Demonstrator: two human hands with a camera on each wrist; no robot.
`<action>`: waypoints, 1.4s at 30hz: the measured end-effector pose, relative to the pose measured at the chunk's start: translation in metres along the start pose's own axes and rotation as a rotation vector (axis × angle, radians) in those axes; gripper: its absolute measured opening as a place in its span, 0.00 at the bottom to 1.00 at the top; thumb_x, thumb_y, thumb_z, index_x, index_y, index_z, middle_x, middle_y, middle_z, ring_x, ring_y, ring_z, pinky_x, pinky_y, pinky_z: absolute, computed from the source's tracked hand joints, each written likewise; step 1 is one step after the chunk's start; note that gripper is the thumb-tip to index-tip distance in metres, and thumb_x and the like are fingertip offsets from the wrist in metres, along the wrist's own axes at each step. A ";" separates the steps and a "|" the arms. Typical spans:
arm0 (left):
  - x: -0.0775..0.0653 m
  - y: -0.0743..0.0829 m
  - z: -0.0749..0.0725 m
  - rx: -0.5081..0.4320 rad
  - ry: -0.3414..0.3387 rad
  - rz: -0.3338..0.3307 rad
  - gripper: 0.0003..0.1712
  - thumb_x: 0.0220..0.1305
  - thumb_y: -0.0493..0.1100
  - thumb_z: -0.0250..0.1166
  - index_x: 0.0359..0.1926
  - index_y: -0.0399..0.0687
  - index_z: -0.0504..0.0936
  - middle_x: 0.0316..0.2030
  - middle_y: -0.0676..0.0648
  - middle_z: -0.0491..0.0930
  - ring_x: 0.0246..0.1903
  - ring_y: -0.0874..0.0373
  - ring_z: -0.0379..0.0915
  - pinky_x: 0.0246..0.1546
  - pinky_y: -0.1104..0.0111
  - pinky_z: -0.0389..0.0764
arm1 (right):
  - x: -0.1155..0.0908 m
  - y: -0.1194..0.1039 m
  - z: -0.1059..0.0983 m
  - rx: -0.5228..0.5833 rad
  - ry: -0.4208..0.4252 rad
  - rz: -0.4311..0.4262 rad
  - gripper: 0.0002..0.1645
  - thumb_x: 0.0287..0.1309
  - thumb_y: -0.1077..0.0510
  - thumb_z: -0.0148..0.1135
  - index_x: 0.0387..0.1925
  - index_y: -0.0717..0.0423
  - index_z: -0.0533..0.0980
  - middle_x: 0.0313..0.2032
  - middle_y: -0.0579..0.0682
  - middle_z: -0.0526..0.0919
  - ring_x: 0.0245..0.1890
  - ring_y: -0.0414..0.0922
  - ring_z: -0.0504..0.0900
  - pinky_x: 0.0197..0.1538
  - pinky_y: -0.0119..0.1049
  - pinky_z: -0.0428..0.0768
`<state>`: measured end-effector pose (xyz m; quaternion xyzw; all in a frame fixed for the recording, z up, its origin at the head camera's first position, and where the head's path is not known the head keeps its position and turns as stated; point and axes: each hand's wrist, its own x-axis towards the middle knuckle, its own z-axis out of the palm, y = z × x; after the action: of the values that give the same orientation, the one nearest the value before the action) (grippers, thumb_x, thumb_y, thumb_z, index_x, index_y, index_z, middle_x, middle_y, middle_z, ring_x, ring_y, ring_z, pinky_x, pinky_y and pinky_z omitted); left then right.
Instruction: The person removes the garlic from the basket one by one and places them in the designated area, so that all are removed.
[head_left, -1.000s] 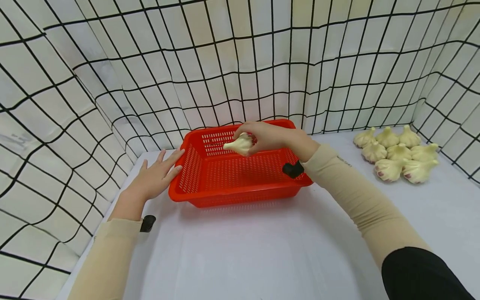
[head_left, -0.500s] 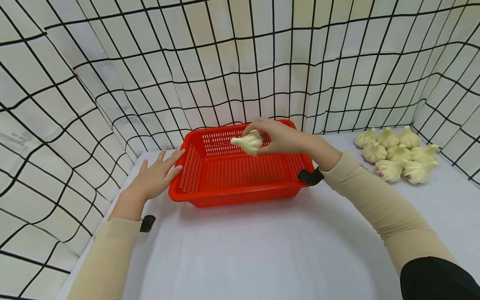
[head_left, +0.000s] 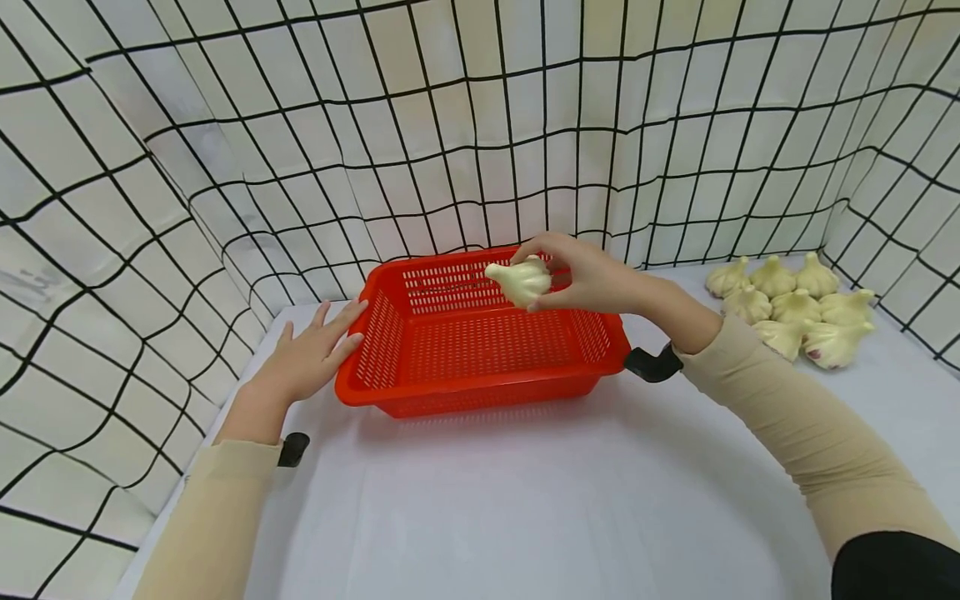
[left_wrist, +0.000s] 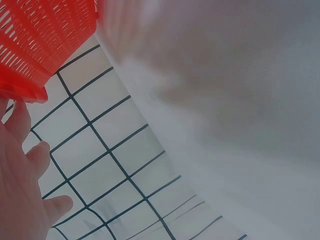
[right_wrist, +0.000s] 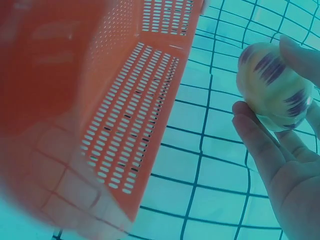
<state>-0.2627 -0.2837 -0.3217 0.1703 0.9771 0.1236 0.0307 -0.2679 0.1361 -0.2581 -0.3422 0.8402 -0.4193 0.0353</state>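
My right hand (head_left: 588, 275) pinches a pale garlic bulb (head_left: 522, 282) between thumb and fingers, above the back right part of a red plastic basket (head_left: 480, 387). The bulb's stem points left. In the right wrist view the garlic bulb (right_wrist: 272, 85) shows purple streaks on its underside, with fingers and thumb on either side of it. My left hand (head_left: 303, 354) has its fingers spread, the tips at the basket's left rim. From the left wrist, the fingertips of that hand (left_wrist: 22, 160) appear right at the rim of the basket (left_wrist: 42, 45).
Several garlic bulbs (head_left: 797, 308) sit in a cluster at the back right of the white table (head_left: 480, 508). Black grid netting (head_left: 525, 142) over pale walls encloses the back and sides, close behind the basket.
My right hand has moved to the right with the garlic bulb, from over the basket's middle towards its back right. My left hand has stayed at the left rim.
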 end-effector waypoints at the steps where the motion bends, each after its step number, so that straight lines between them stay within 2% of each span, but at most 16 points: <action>1: 0.000 0.000 0.000 -0.001 -0.001 -0.001 0.41 0.79 0.66 0.40 0.83 0.59 0.42 0.80 0.39 0.46 0.78 0.35 0.26 0.68 0.29 0.26 | -0.002 0.001 -0.001 0.010 0.007 0.001 0.33 0.55 0.67 0.76 0.61 0.57 0.74 0.58 0.54 0.72 0.55 0.53 0.79 0.55 0.43 0.84; 6: 0.000 0.000 -0.001 0.001 -0.001 0.000 0.41 0.79 0.66 0.40 0.83 0.59 0.42 0.81 0.40 0.45 0.78 0.35 0.26 0.68 0.29 0.26 | -0.013 0.004 -0.007 0.048 0.030 0.018 0.34 0.55 0.67 0.76 0.62 0.57 0.72 0.60 0.54 0.71 0.55 0.55 0.82 0.54 0.44 0.85; 17: 0.001 -0.001 0.000 0.000 -0.007 0.002 0.41 0.79 0.66 0.40 0.83 0.59 0.42 0.81 0.41 0.44 0.79 0.35 0.26 0.67 0.28 0.26 | -0.043 0.016 -0.017 0.039 0.079 0.032 0.32 0.58 0.66 0.74 0.62 0.56 0.71 0.61 0.54 0.69 0.53 0.56 0.81 0.57 0.45 0.82; 24: 0.001 -0.001 -0.001 0.001 -0.009 0.005 0.41 0.79 0.66 0.40 0.83 0.59 0.42 0.81 0.41 0.44 0.78 0.35 0.26 0.67 0.28 0.26 | -0.065 0.023 -0.023 0.100 0.122 0.055 0.33 0.58 0.70 0.72 0.62 0.57 0.68 0.62 0.53 0.69 0.55 0.56 0.80 0.55 0.37 0.83; 32: 0.001 -0.002 0.000 -0.004 -0.007 0.003 0.41 0.79 0.66 0.41 0.83 0.59 0.42 0.81 0.40 0.45 0.78 0.34 0.26 0.67 0.28 0.26 | -0.084 0.032 -0.029 0.144 0.170 0.094 0.34 0.59 0.71 0.71 0.64 0.58 0.68 0.62 0.54 0.70 0.56 0.56 0.79 0.50 0.35 0.85; 37: 0.001 -0.002 0.001 -0.003 -0.010 0.001 0.41 0.79 0.66 0.40 0.83 0.59 0.42 0.81 0.40 0.44 0.78 0.34 0.26 0.67 0.28 0.26 | -0.099 0.040 -0.033 0.135 0.200 0.140 0.36 0.58 0.69 0.72 0.65 0.57 0.67 0.63 0.54 0.70 0.58 0.57 0.77 0.49 0.33 0.84; 42: 0.001 -0.001 0.000 -0.005 -0.012 -0.002 0.41 0.79 0.66 0.40 0.83 0.59 0.41 0.81 0.40 0.44 0.78 0.34 0.26 0.67 0.28 0.26 | -0.113 0.047 -0.039 0.115 0.223 0.135 0.36 0.59 0.68 0.73 0.65 0.54 0.68 0.65 0.53 0.69 0.58 0.53 0.77 0.50 0.32 0.84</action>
<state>-0.2644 -0.2842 -0.3224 0.1701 0.9768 0.1250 0.0370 -0.2206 0.2506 -0.2929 -0.2338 0.8344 -0.4990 -0.0106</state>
